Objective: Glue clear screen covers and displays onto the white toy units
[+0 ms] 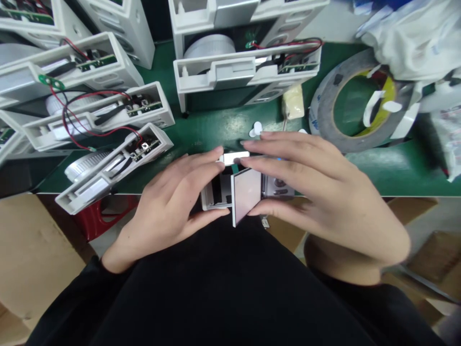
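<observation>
Close to my body, at the bench's front edge, is a small white device housing (210, 207) with a dark inside. My left hand (169, 199) closes on its left end, fingers on the far side and thumb on the near rim. A flat screen panel (247, 194) with a thin white edge stands tilted up out of the housing. My right hand (317, 187) pinches this panel's right side, thumb below and fingers above. Between the fingertips of both hands lies a small white strip-like piece (236, 157), with a greenish ribbon below it. The housing's right part is partly covered by my right hand.
Several open white housings with red and black wires (115, 163) stand at the left; more housings (248, 72) stand at the back. A large tape roll (326, 110) lies at the right beside crumpled white plastic (406, 43). Small white discs (257, 128) lie on the green bench (212, 127).
</observation>
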The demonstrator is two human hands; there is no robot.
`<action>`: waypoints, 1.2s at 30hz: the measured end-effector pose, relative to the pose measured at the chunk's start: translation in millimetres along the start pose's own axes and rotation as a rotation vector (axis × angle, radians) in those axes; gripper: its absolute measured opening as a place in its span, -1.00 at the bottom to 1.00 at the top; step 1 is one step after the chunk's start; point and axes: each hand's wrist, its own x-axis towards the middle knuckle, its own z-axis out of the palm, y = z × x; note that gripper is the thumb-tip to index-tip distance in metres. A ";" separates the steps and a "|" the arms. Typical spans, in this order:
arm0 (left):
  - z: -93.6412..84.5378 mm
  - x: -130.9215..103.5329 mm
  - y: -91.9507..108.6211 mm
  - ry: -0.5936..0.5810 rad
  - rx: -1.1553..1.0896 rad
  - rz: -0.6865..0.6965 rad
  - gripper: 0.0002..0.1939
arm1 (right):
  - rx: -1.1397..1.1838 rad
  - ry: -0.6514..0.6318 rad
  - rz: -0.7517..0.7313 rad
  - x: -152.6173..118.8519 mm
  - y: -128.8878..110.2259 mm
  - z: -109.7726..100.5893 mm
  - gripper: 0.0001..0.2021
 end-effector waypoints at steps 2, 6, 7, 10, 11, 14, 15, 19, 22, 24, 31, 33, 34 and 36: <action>0.0 0.3 0.0 -0.001 -0.002 0.002 -0.40 | 0.023 0.010 -0.027 0.2 3.0 2.5 -0.45; -1.2 -0.1 -0.3 -0.023 -0.017 -0.016 -0.36 | -0.004 0.029 -0.018 -0.9 2.5 5.2 -0.44; -1.4 -0.6 -0.9 -0.032 -0.022 -0.026 -0.36 | -0.009 0.030 -0.002 -1.6 1.4 4.9 -0.45; -0.7 -2.9 -3.9 -0.030 -0.033 -0.039 -0.39 | 0.007 0.006 0.047 -3.4 -1.6 2.0 -0.47; 0.1 -4.2 -5.0 -0.034 -0.031 -0.037 -0.37 | 0.015 -0.017 0.057 -3.8 -2.2 0.5 -0.46; 3.6 -9.7 -6.7 -0.017 0.010 0.029 -0.21 | 0.032 -0.064 0.071 -4.9 -2.1 -3.2 -0.41; 4.8 -11.9 -6.5 -0.013 0.033 0.040 -0.17 | 0.038 -0.069 0.082 -5.4 -1.7 -3.7 -0.41; 6.7 -17.3 -2.2 0.010 0.135 0.018 -0.41 | 0.082 -0.064 0.123 -8.0 0.2 -1.7 -0.40; 4.3 -15.5 0.4 -0.040 0.215 0.020 -0.57 | 0.106 -0.058 0.131 -9.6 0.7 1.5 -0.38; 3.0 -12.8 -0.6 -0.045 0.225 0.048 -0.58 | 0.112 -0.060 0.142 -10.0 -0.2 3.0 -0.37; 9.5 -12.0 -17.4 0.045 0.024 0.094 -0.49 | 0.175 -0.091 0.267 -10.4 -9.5 3.3 -0.26; 10.8 -13.7 -20.9 0.030 -0.076 0.038 -0.43 | 0.183 -0.075 0.287 -10.5 -10.8 3.9 -0.20; 11.0 -14.3 -22.0 0.013 -0.118 0.019 -0.40 | 0.182 -0.067 0.288 -10.3 -10.8 4.3 -0.20; 10.6 -15.2 -23.5 -0.021 -0.177 0.000 -0.35 | 0.179 -0.062 0.287 -9.4 -10.3 5.3 -0.21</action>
